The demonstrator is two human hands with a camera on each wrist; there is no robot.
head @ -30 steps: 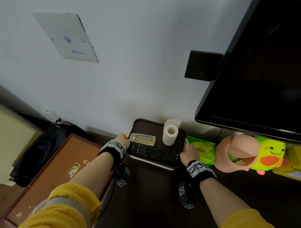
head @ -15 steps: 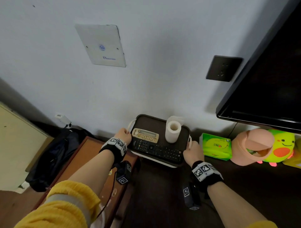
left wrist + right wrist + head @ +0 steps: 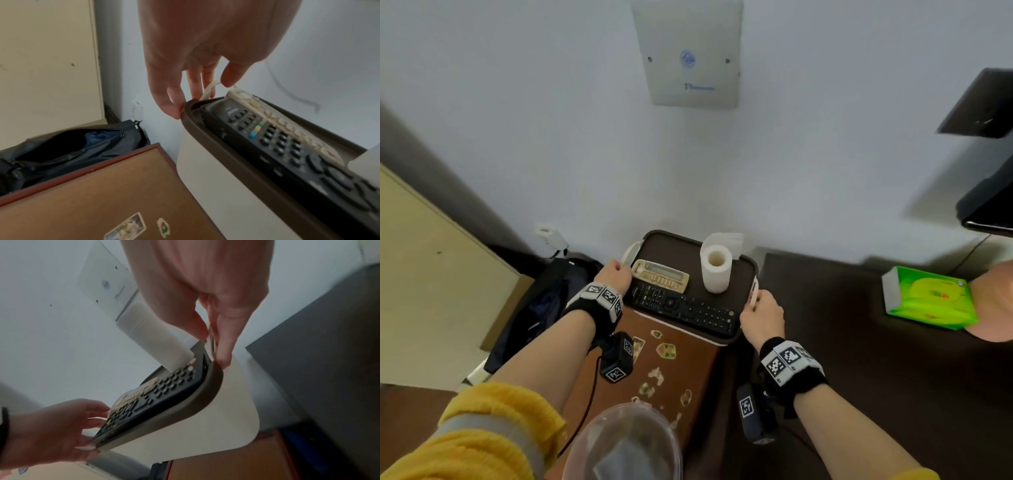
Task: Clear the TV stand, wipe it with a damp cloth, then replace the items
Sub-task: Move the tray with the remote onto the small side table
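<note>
A brown-topped, cream-sided tray (image 3: 671,250) hangs in the air between my hands, over a brown side table (image 3: 678,373). On it lie a black remote (image 3: 688,310) and a beige remote (image 3: 659,279), and a white paper roll (image 3: 716,270) stands upright. My left hand (image 3: 616,277) grips the tray's left loop handle (image 3: 209,89). At the other end my right hand (image 3: 760,311) pinches the right handle (image 3: 211,340). The dark TV stand (image 3: 859,342) lies to the right of the tray.
A green tissue pack (image 3: 928,301) and a pink object (image 3: 993,301) remain on the stand, under the TV corner (image 3: 986,205). A clear bowl (image 3: 626,445) holding a grey cloth sits at the side table's near end. A black bag (image 3: 544,301) lies left of that table.
Both hands have carried the tray leftward, off the TV stand's left end and over the brown side table. My view has swung left with it, so the TV and toys slid out.
</note>
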